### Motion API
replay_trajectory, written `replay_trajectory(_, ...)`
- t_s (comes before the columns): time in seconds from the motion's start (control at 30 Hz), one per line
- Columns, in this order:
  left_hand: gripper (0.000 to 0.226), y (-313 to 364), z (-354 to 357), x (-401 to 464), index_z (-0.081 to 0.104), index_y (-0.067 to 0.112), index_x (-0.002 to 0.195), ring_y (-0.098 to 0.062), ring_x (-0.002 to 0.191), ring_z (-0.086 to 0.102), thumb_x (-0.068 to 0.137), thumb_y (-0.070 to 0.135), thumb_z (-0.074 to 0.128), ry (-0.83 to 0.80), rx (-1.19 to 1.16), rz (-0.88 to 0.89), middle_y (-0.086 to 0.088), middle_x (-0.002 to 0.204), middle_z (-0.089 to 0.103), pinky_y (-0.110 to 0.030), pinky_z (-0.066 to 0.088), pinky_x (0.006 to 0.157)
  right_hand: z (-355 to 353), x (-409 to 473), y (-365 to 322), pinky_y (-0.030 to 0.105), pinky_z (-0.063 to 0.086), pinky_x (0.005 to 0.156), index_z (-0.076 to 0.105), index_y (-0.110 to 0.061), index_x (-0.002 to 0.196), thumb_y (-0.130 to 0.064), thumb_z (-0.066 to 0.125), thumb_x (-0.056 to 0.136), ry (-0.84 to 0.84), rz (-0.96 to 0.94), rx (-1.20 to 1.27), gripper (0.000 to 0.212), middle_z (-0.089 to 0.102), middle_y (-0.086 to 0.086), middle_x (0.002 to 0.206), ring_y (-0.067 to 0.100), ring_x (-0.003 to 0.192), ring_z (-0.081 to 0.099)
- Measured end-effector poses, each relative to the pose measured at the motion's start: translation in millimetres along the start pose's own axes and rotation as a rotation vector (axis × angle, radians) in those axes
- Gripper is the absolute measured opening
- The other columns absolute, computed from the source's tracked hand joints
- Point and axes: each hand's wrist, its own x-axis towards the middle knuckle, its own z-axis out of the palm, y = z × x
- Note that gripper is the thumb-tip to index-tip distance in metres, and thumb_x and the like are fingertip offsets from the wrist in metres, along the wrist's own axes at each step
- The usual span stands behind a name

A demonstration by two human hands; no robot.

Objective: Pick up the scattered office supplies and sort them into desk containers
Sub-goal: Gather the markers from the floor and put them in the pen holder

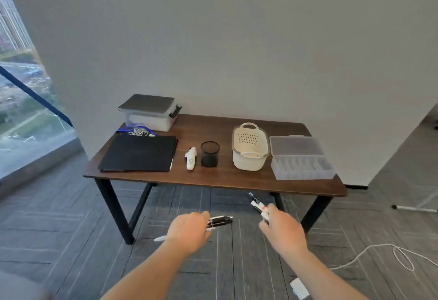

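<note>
While both hands hover short of the worktop [213, 178], left fingers [203, 216] clamp black pens [220, 221], right fingers [269, 209] clamp markers [257, 203]; counts unclear, grips partly hidden.

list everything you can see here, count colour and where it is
table: 1, dark wood with black legs, against the wall
lidded bin: 1, clear with grey lid, back left corner
folder: 1, black, left side
cords: a tangle, blue and white, behind folder
small device: 1, white, beside cup
cup: 1, black, centre
basket: 1, cream, right of cup
divided box: 1, clear, right end, lid open
cable: 1, white, floor right
pens: several, black, left hand
markers: several, black and white, right hand
hands: left, right
</note>
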Motion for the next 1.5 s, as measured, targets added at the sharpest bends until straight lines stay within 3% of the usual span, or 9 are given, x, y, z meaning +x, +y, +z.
replay_trajectory(0.17, 0.020, -28.7, -35.6, 60.7, 0.047, 0.019, 0.080, -0.018, 0.059, 0.053, 0.093, 0.035, 0.047, 0.143, -0.572, -0.236, 0.001, 0.072, 0.061, -0.030, 0.039, 0.052, -26.1, 72.5, -39.8, 0.030, 0.040, 0.052, 0.046, -0.021, 0.088, -0.030, 0.053, 0.093, 0.117, 0.062, 0.208, 0.012, 0.055, -0.006, 0.074, 0.015, 0.067, 0.054)
replay_trajectory(0.3, 0.020, -36.3, -58.6, 125.1, 0.056, 0.014, 0.089, -0.011, 0.052, 0.048, 0.096, 0.031, 0.047, 0.264, -0.974, -0.371, 0.000, 0.064, 0.056, -0.022, 0.038, 0.048, -29.6, 151.6, -66.3, 0.036, 0.053, 0.071, 0.054, -0.016, 0.099, -0.029, 0.054, 0.092, 0.191, 0.085, 0.431, 0.014, 0.062, -0.002, 0.089, 0.017, 0.079, 0.058)
replay_trajectory(0.4, 0.024, -38.3, -74.1, 178.8, 0.056, 0.013, 0.085, -0.012, 0.052, 0.050, 0.096, 0.033, 0.049, 0.372, -1.226, -0.448, -0.001, 0.062, 0.054, -0.025, 0.040, 0.053, -17.9, 215.4, -84.7, 0.038, 0.049, 0.088, 0.054, -0.015, 0.119, -0.037, 0.055, 0.090, 0.179, 0.137, 0.709, 0.037, 0.058, 0.002, 0.108, 0.019, 0.102, 0.054)
replay_trajectory(0.53, 0.028, -41.0, -84.1, 267.8, 0.056, 0.011, 0.080, -0.013, 0.061, 0.056, 0.096, 0.033, 0.049, 0.499, -1.402, -0.515, 0.000, 0.063, 0.056, -0.025, 0.039, 0.058, 15.4, 312.4, -99.9, 0.033, 0.038, 0.076, 0.050, -0.025, 0.120, -0.063, 0.049, 0.071, 0.143, 0.226, 1.032, 0.062, 0.045, -0.004, 0.099, 0.017, 0.090, 0.044)
replay_trajectory(0.67, 0.035, -49.4, -71.5, 338.9, 0.057, 0.001, 0.084, -0.007, 0.060, 0.054, 0.096, 0.033, 0.051, 0.539, -1.457, -0.541, -0.003, 0.067, 0.055, -0.020, 0.042, 0.059, 31.2, 370.9, -115.2, 0.028, 0.047, 0.069, 0.048, -0.022, 0.095, -0.040, 0.054, 0.085, 0.183, 0.202, 1.146, 0.022, 0.055, 0.002, 0.083, 0.016, 0.076, 0.054)
replay_trajectory(1.03, 0.024, -89.1, -11.6, 423.3, 0.058, 0.007, 0.088, -0.016, 0.067, 0.057, 0.095, 0.029, 0.052, 0.413, -1.410, -0.472, -0.014, 0.076, 0.060, -0.020, 0.048, 0.057, 110.5, 453.1, -127.2, 0.014, 0.048, 0.063, 0.058, 0.004, 0.089, -0.018, 0.053, 0.092, 0.232, 0.274, 1.266, 0.023, 0.059, 0.006, 0.072, 0.010, 0.066, 0.059)
replay_trajectory(1.27, 0.010, -91.2, 3.4, 412.0, 0.065, 0.025, 0.098, -0.004, 0.083, 0.068, 0.093, 0.028, 0.056, 0.333, -1.448, -0.437, 0.004, 0.086, 0.072, -0.024, 0.054, 0.072, 137.2, 432.2, -117.9, 0.037, 0.055, 0.083, 0.064, -0.014, 0.100, -0.016, 0.059, 0.093, 0.141, 0.232, 1.282, 0.008, 0.069, 0.005, 0.092, 0.017, 0.090, 0.067)
replay_trajectory(1.37, 0.019, -97.3, 7.1, 408.2, 0.064, 0.025, 0.111, -0.002, 0.101, 0.063, 0.094, 0.026, 0.055, 0.350, -1.455, -0.378, 0.009, 0.104, 0.070, -0.023, 0.051, 0.087, 141.5, 420.1, -114.1, 0.035, 0.053, 0.091, 0.066, -0.017, 0.113, -0.018, 0.061, 0.092, 0.073, 0.174, 1.319, 0.021, 0.070, 0.001, 0.107, 0.015, 0.103, 0.065)
replay_trajectory(1.5, 0.032, -114.6, 4.1, 399.1, 0.061, 0.026, 0.119, 0.002, 0.113, 0.053, 0.097, 0.040, 0.043, 0.476, -1.323, -0.348, 0.015, 0.117, 0.062, -0.016, 0.041, 0.094, 138.1, 404.8, -112.3, 0.023, 0.039, 0.102, 0.043, -0.030, 0.143, -0.061, 0.064, 0.077, -0.009, 0.162, 1.366, 0.075, 0.054, -0.013, 0.139, 0.001, 0.127, 0.048)
